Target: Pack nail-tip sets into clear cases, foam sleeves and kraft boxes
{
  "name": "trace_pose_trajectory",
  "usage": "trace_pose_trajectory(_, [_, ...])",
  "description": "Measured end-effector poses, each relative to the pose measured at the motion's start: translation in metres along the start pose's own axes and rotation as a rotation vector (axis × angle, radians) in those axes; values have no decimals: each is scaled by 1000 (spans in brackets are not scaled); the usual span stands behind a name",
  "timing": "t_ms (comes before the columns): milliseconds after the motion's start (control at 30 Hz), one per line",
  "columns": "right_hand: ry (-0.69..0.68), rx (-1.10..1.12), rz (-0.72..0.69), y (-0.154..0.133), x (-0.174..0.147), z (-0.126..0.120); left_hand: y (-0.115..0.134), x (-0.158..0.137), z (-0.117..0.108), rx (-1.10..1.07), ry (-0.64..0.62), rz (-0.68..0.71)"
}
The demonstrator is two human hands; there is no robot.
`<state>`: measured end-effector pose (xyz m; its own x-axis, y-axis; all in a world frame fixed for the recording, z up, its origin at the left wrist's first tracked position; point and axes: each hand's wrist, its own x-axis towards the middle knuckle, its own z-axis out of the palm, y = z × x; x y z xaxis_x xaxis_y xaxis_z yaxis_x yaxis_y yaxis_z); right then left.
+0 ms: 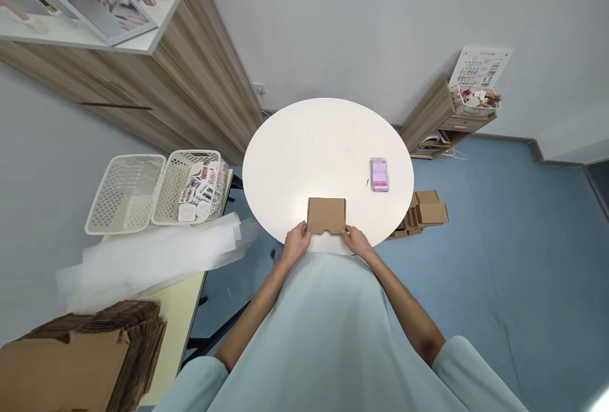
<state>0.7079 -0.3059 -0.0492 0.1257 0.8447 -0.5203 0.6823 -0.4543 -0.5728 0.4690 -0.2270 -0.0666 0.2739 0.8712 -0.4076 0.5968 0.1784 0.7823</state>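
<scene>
A small brown cardboard box lies near the front edge of the round white table, its lid closed and a notch showing in its near edge. My left hand grips its near left corner with bent fingers. At the near right corner my right hand holds it the same way. The fingertips are small in view and partly hidden against the box sides. To the right on the tabletop lies a pixelated pink and purple rectangular item, apart from both hands.
Left of me a side table bears white baskets, white sheets and stacked flat cardboard. Folded boxes are piled on the floor at right. A wooden cabinet and a small shelf unit stand along the wall.
</scene>
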Motion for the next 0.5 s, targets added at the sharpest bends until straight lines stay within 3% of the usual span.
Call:
trace_pose_trajectory(167, [39, -102, 22, 3, 4, 3, -9, 7, 4, 20, 32, -58])
trace_pose_trajectory(500, [110, -86, 78, 11, 13, 7, -13, 11, 4, 208, 51, -13])
